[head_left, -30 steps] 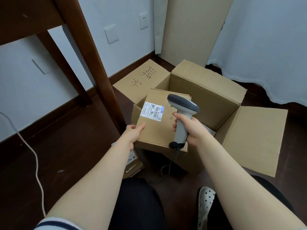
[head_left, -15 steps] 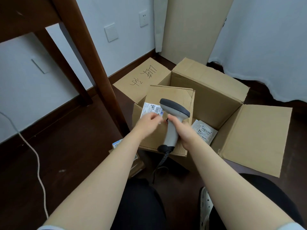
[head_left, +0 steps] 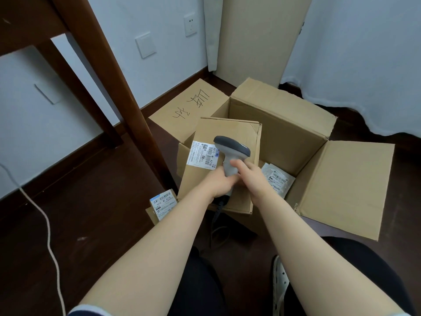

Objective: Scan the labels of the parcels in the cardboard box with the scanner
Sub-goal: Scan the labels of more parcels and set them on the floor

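We see both hands meeting on the scanner (head_left: pixel 232 156), which stands upright over a flat brown parcel (head_left: pixel 246 133). The right hand (head_left: pixel 250 177) comes in from 5 o'clock, and its fingers (head_left: pixel 237 164) curl round the pale handle just under the dark head. The left hand (head_left: pixel 222 184) comes in from 7 o'clock; its fingers close round the lower handle, touching the right hand. A dark cord (head_left: pixel 216 216) hangs from the handle's foot toward the floor (head_left: pixel 102 213).

The parcel lies tilted across the near-left corner of the open box (head_left: pixel 284 137), its near edge outside the rim. Its white label (head_left: pixel 202 155) sits at 9 o'clock of the scanner's head, just beside it. Inside the box, at 3 o'clock of the hands, we see a white bag (head_left: pixel 279 179) with a label of its own. On the floor at 8 o'clock of the hands, a small parcel (head_left: pixel 163 205) shows its label, just beside the left forearm. A brown table leg (head_left: pixel 109 76) rises at 10 o'clock, and a pale cable (head_left: pixel 46 222) trails over the floor at 8 o'clock, well apart.
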